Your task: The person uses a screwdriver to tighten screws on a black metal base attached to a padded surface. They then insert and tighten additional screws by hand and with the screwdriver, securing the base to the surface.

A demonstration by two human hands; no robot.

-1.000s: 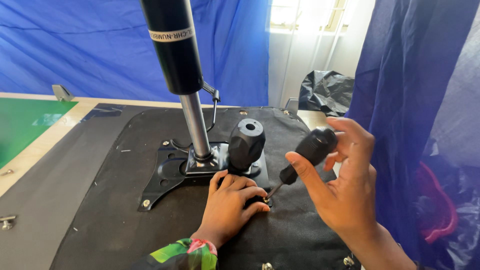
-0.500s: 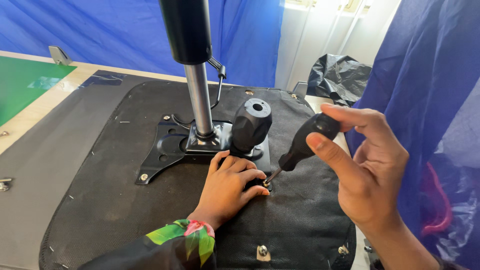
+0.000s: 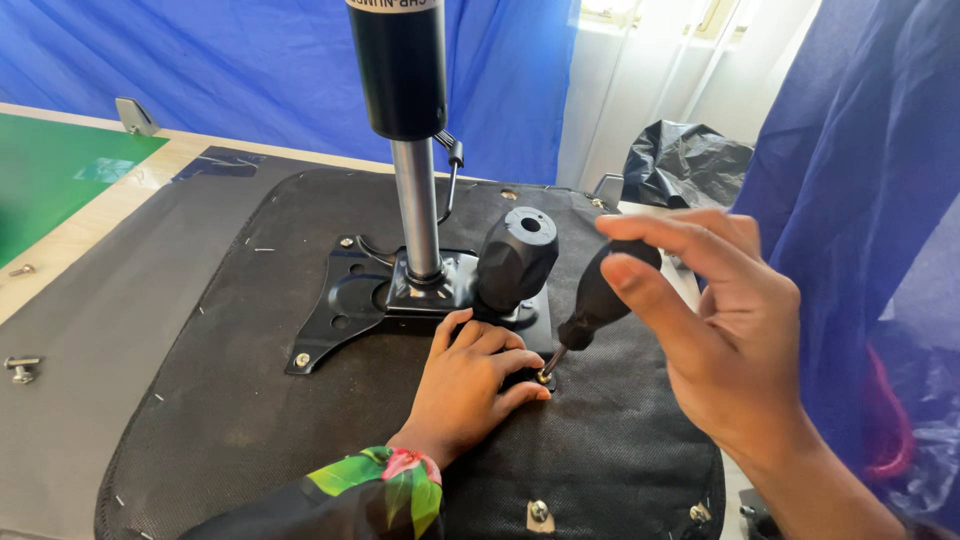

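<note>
A black chair seat [image 3: 250,400] lies upside down on the counter [image 3: 90,215], its fabric underside facing up. A black metal mounting plate [image 3: 345,300] sits at the seat's middle, with a steel and black gas cylinder [image 3: 410,130] rising upright from it and a black knob [image 3: 515,260] tilted just beside the cylinder's base.

The left hand [image 3: 470,385] rests flat on the seat at the plate's near right corner, its fingers curled loosely beside a brass-coloured screw [image 3: 544,377], holding nothing.

The right hand [image 3: 725,330] grips the black handle of a stubby screwdriver [image 3: 598,295] between thumb and fingertips. The tool is tilted, its tip set down on the screw at that corner of the plate.

A loose bolt [image 3: 20,368] lies near the counter's left edge, well apart from the hands.
</note>
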